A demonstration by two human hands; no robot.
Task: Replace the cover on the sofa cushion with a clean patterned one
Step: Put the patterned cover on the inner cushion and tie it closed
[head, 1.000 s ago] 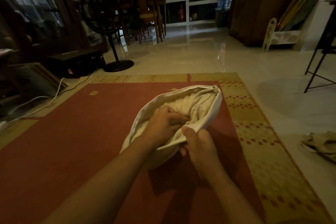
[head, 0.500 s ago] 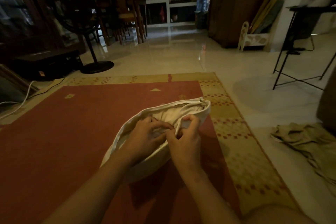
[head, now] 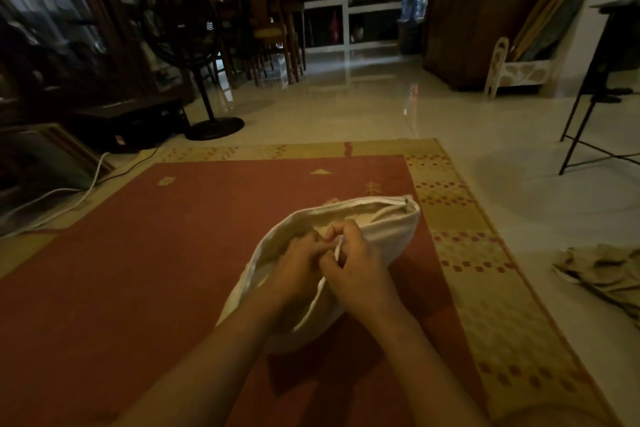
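The cream cushion cover [head: 391,232], soft plain woven cloth bulging into a rounded pouch, lies on the red rug [head: 156,270] near its right border. At the gaping mouth, both hands meet. The left hand [head: 298,270] and right hand [head: 362,270] each pinch the hem with curled fingers. A crumpled beige cloth [head: 602,270] lies off the rug's right edge.

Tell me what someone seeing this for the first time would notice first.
Both hands meet in the middle foreground: the left hand and right hand pinch the open edge of a cream cushion cover over the red rug. Behind on the left stands a black pedestal fan, and a crumpled beige cloth lies on the tiled floor at the right edge.
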